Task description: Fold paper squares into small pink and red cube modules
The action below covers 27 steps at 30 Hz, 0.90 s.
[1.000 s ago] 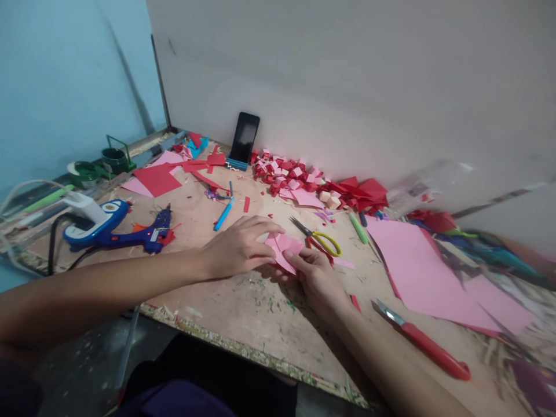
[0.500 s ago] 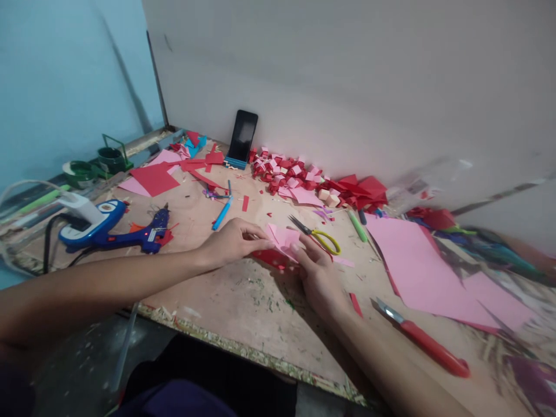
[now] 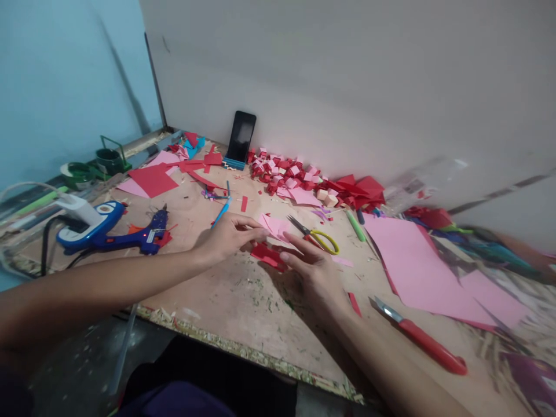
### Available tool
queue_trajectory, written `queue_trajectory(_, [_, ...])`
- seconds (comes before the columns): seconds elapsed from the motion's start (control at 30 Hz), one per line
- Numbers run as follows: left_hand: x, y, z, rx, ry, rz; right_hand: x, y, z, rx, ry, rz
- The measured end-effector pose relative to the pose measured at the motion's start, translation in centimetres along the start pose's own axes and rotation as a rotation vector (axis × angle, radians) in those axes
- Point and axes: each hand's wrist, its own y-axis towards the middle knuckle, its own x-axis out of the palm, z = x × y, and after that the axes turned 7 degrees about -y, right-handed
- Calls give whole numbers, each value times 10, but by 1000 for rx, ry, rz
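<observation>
A folded piece of pink paper (image 3: 275,225) lies at the fingertips of both hands, near the middle of the bench. The thumb and index finger of my left hand (image 3: 228,236) are pinched at its near left edge. My right hand (image 3: 316,265) has its fingers apart, the index tip by the paper's near right edge. Beneath and between the hands is a red paper piece (image 3: 268,256), partly covered by fingers. Scissors (image 3: 315,234) with yellow and red handles rest just beyond my right hand.
A red-handled cutter (image 3: 423,339) and large pink sheets (image 3: 419,266) lie on the right. A blue glue gun (image 3: 150,234) is at left. Behind are a phone (image 3: 242,136) on a stand and a heap of red and pink paper pieces (image 3: 286,174).
The pink paper has gone from raised between both hands to lower and flatter. My right fingers have spread away from it, and more of the red paper shows.
</observation>
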Motion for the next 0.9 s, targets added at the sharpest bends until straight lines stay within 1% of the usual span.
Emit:
queue_trajectory(0.07, [-2,1,-4,18,15,-22,1,0,2,-12,-1,11])
queue_trajectory(0.23, [-6,4,-12,66,71,-89,-3,6,14,-76,20,101])
queue_trajectory(0.37, [-6,3,-10,109,123,-82,-5,8,18,-109,10,118])
queue_trajectory(0.5, [-5,2,-10,230,268,-65,-4,7,20,-158,-33,182])
queue_trajectory(0.57, [-4,2,-12,266,321,-45,-3,7,21,-163,-50,208])
queue_trajectory(0.73, [-4,0,-13,247,354,-23,0,3,20,-159,-68,236])
queue_trajectory(0.9, [-1,-2,-10,207,311,-12,4,3,19,-189,-18,239])
